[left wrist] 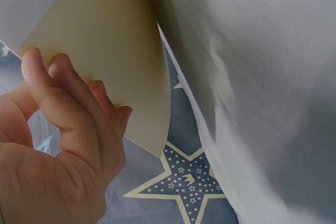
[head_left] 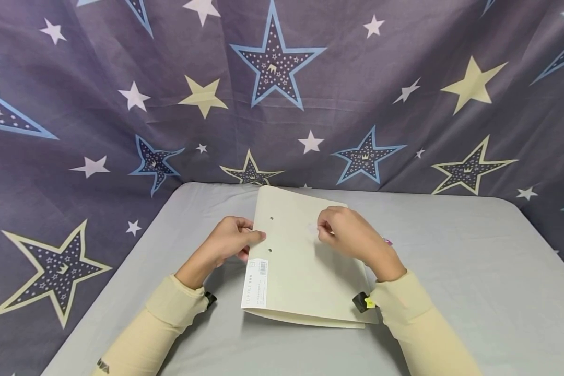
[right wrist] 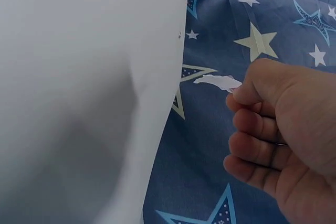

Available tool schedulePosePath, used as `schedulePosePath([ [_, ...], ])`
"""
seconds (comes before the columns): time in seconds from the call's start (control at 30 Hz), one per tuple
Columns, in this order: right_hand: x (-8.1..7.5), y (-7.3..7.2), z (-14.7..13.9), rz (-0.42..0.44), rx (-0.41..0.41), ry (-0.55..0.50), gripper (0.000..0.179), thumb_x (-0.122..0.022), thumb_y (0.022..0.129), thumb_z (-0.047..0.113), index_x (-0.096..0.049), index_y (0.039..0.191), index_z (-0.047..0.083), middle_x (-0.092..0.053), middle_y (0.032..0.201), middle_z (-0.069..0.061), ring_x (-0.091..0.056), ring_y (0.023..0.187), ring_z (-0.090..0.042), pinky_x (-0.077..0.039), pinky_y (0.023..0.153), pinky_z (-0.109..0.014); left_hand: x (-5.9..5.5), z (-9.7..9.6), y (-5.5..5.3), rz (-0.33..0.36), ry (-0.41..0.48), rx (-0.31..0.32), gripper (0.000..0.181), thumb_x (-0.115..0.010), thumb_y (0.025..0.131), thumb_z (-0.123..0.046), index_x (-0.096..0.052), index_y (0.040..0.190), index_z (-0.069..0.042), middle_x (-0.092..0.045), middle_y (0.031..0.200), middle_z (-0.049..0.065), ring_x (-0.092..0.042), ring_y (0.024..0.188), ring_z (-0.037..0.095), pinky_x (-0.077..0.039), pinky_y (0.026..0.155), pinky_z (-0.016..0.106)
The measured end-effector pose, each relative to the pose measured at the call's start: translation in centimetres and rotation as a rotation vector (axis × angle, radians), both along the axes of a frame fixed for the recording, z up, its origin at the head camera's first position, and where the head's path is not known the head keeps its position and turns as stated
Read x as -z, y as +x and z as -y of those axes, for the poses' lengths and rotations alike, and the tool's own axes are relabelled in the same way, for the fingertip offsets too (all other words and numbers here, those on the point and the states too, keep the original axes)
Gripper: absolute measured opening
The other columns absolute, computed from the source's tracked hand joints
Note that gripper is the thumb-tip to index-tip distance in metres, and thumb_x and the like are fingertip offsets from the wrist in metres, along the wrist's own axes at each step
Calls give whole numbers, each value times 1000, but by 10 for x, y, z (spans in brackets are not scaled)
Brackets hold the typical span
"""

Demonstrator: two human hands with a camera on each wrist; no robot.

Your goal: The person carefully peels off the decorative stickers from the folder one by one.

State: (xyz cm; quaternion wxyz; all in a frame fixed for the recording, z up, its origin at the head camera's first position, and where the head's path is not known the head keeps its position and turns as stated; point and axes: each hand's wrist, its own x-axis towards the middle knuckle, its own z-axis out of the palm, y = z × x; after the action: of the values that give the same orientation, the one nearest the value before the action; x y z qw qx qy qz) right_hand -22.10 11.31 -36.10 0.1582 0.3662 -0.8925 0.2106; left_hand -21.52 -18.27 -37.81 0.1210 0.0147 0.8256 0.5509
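A cream clip file (head_left: 305, 282) is tilted up along its left edge, which my left hand (head_left: 232, 240) grips with the thumb on the cover and the fingers behind. Two small holes show near that edge, above a white label (head_left: 256, 284) with print and a barcode. The left wrist view shows my left fingers (left wrist: 79, 108) against the underside of the file. Over the cover, my right hand (head_left: 345, 232) has its fingers curled. Between its thumb and forefinger it pinches a small, thin white scrap (right wrist: 218, 81), clear in the right wrist view and barely visible from the head.
The file rests over a table with a grey cloth (head_left: 451, 271). A small pink object (head_left: 387, 241) peeks out behind the right wrist. A dark curtain (head_left: 310, 115) with printed stars hangs along the back and sides.
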Motion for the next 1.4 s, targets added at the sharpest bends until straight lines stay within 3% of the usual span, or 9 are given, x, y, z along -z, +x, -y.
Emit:
schedulePosePath([
  [0.3,-4,-4,-13,44,47,-12,14,-61,84,2,-61,75,13,-52,72,3,-48,69,-14,-43,64,-29,1,1,0,-7,9,7,32,-73,92,-15,-64,114,7,-73,83,11,-65,55,16,-54,44,25],
  [0.83,-10,-11,-43,195,135,18,16,-58,86,3,-61,74,13,-50,66,3,-47,63,-13,-41,61,-30,1,1,0,2,6,8,36,-74,92,-16,-62,116,8,-72,84,12,-64,56,15,-54,45,24],
  [1.13,-12,-12,-66,330,209,46,19,-55,90,3,-58,73,13,-47,61,2,-44,58,-14,-38,58,-31,1,0,-1,7,5,1,33,-73,92,-15,-64,114,7,-72,84,12,-64,56,17,-54,45,25],
  [1.4,-6,-18,-87,390,240,28,16,-55,88,3,-60,76,11,-51,65,1,-47,59,-15,-39,58,-31,1,1,-1,4,-14,-4,35,-74,92,-16,-64,116,7,-72,85,12,-63,54,14,-54,45,24],
])
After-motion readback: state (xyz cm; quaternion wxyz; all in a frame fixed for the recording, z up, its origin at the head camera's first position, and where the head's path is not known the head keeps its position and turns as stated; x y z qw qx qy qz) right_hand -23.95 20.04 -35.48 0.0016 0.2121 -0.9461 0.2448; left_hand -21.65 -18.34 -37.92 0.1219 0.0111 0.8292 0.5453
